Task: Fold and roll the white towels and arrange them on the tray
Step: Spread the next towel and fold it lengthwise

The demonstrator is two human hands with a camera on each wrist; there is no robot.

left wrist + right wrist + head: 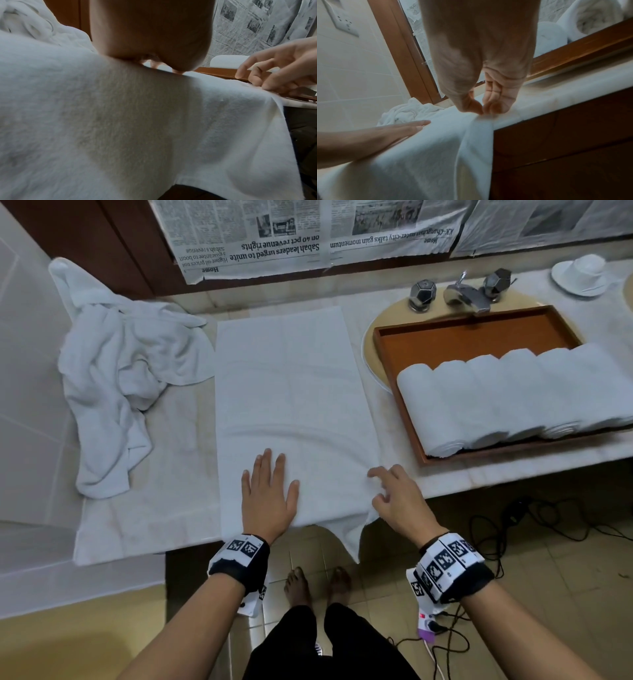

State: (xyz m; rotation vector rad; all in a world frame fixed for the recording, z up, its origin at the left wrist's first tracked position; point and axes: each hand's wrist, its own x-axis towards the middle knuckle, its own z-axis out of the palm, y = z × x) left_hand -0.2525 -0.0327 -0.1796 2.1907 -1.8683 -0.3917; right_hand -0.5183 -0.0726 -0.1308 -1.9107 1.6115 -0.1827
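Both hands working towel's (pixel 291 392) near end, long axis running away; left hand (pixel 269 498) pressing flat, right hand (pixel 397 501) pinching right edge.

Both forearms are bare. The left wrist (pixel 239 561) wears a black band with a white panel of black square markers; the right wrist (pixel 448 571) wears the same, with a small red light and a purple piece beneath. Black trousers (pixel 329 645); 2 bare feet (pixel 317 582).
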